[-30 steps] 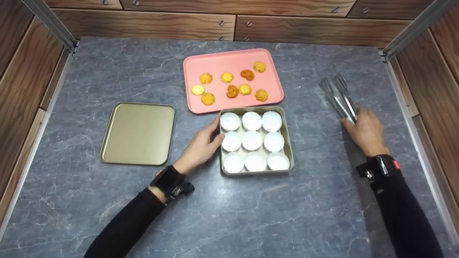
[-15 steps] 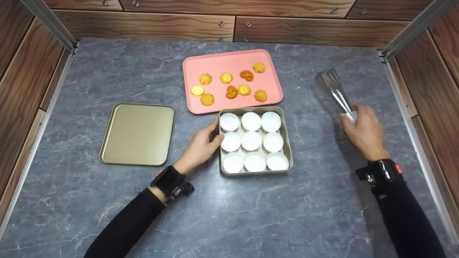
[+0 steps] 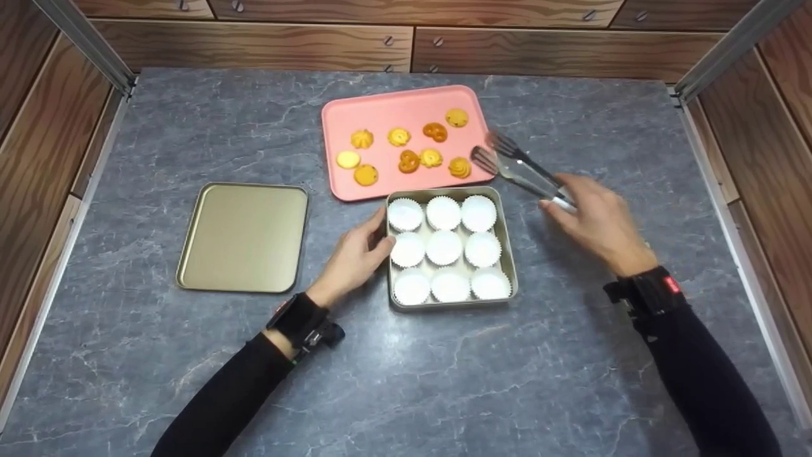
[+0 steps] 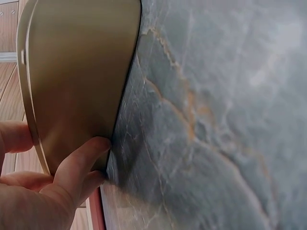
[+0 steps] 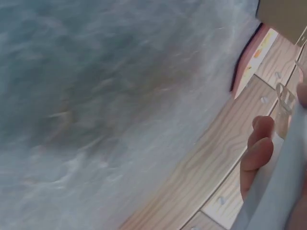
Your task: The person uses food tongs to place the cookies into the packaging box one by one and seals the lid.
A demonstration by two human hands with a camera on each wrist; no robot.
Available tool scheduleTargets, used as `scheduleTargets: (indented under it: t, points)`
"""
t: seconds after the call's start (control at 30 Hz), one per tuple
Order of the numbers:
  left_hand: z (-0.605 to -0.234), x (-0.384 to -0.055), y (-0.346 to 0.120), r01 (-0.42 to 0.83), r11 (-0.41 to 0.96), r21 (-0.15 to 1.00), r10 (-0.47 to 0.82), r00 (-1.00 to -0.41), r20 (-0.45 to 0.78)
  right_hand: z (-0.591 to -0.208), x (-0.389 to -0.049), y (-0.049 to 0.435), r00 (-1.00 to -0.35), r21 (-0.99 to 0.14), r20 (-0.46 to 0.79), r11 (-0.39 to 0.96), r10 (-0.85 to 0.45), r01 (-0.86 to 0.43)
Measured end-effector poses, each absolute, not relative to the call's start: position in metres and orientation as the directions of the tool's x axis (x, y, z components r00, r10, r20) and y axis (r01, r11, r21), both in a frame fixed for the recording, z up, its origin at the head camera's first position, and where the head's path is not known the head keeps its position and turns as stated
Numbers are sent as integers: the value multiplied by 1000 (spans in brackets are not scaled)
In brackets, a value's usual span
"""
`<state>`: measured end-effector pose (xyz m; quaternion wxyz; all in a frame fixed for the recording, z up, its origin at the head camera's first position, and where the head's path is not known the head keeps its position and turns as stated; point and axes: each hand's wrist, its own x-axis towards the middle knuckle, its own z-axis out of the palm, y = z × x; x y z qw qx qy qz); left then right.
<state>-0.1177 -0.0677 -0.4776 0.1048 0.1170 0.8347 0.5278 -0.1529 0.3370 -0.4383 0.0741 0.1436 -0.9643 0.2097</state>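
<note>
My left hand (image 3: 358,257) touches the left side of a square gold tin (image 3: 510,301), fingertips against its outer wall and rim. Frilled white paper cups (image 3: 445,247) stand in rows inside it. In the left wrist view, fingers (image 4: 79,163) lie on the tin wall (image 4: 81,62). My right hand (image 3: 599,219) grips metal tongs (image 3: 530,171) by their pale handle end. Their two slotted heads are spread and overlap the right edge of a pink tray (image 3: 380,114). Several cookies lie on it, among them a swirled cookie (image 3: 459,167), a pretzel (image 3: 435,131) and a round cookie (image 3: 457,117).
A flat gold lid (image 3: 243,238) lies left of the tin on the grey marbled table (image 3: 406,381). The pink tray stands right behind the tin. Wood-patterned panels (image 3: 254,44) enclose the table at the back and both sides.
My right hand has carried the tongs left from the table's right side to the tray's edge, and their heads now point up and left. The left hand and tin have stayed in place.
</note>
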Motion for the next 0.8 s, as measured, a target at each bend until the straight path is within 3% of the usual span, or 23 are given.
scheduleTargets:
  t: [0.23, 0.4, 0.57, 0.8]
  points:
    - [-478, -118, -66, 86, 399, 913, 308, -950, -46, -433, -165, 322, -948, -287, 95, 904, -303, -317]
    - [-479, -118, -65, 87, 399, 913, 304, -952, -42, -436, -170, 316, -931, -242, 106, 899, -348, -364]
    - [-479, -117, -66, 90, 407, 909, 299, -953, -40, -439, -173, 315, -923, -237, 135, 892, -361, -384]
    - [-479, -118, -67, 85, 394, 915, 298, -954, -39, -433, -179, 313, -938, -253, 47, 905, -342, -342]
